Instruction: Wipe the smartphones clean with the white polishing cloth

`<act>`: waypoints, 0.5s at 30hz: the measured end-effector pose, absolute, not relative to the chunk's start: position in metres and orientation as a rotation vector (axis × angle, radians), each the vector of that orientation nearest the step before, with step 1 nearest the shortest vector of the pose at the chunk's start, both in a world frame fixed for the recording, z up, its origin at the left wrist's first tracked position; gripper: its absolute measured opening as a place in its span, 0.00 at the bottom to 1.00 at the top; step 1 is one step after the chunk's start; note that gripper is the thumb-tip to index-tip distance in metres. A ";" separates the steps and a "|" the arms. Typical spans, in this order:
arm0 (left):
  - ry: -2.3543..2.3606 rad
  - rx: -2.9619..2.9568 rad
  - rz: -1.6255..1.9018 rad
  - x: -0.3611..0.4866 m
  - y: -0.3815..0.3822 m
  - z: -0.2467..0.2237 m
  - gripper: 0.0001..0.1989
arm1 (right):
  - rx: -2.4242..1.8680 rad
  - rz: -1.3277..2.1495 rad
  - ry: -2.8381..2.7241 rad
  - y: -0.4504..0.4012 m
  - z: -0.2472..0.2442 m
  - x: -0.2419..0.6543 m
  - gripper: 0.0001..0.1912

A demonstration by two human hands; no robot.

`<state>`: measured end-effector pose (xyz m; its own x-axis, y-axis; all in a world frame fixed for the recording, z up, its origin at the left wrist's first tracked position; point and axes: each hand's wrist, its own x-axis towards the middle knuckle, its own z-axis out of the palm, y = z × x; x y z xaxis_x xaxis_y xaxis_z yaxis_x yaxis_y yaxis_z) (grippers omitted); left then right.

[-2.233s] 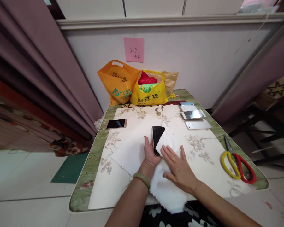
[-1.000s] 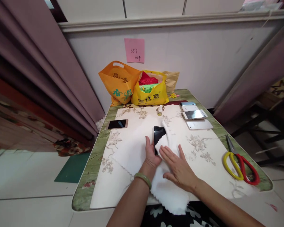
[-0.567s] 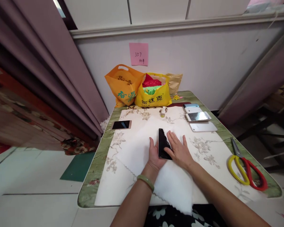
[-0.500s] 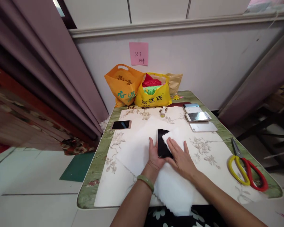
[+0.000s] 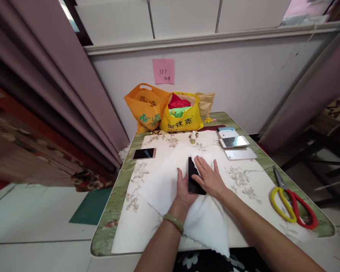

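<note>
A black-screened phone (image 5: 196,186) lies in my left hand (image 5: 184,190), which grips it from beneath and from its left edge, thumb raised beside it. With fingers stretched nearly flat, my right hand (image 5: 208,175) keeps a corner of a white cloth (image 5: 206,223) against the phone's upper right part. The rest of the cloth spreads under both hands and hangs to the table's front edge. Its scalloped border shows near my left wrist. The phone's lower screen is uncovered.
Another phone (image 5: 144,153) lies at the left; several more phones (image 5: 240,153) are at the right. Scissors (image 5: 283,198) with yellow and red handles lie near the right edge. A small bottle (image 5: 193,138) stands before the orange bag (image 5: 147,109) and yellow bag (image 5: 183,122).
My right hand has slid up and slightly left over the phone with the cloth. More of the phone's lower screen shows. My left hand keeps its hold.
</note>
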<state>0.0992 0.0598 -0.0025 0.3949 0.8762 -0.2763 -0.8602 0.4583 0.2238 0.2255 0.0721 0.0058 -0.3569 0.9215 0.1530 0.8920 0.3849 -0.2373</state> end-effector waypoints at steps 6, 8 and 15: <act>0.555 -0.020 1.148 0.097 0.061 -0.010 0.32 | -1.277 0.196 -2.591 0.002 0.002 0.236 0.43; 0.611 -0.040 1.140 0.097 0.061 -0.010 0.31 | -1.213 0.206 -2.619 0.001 0.005 0.232 0.42; 0.426 0.006 1.148 0.100 0.062 -0.004 0.27 | -1.416 0.300 -2.238 0.070 -0.004 0.227 0.27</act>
<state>0.1002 0.0618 -0.0044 0.3390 0.8832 -0.3241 -0.8808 0.4190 0.2205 0.2272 0.0704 -0.0038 -0.3557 0.8942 0.2717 0.7911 0.4428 -0.4220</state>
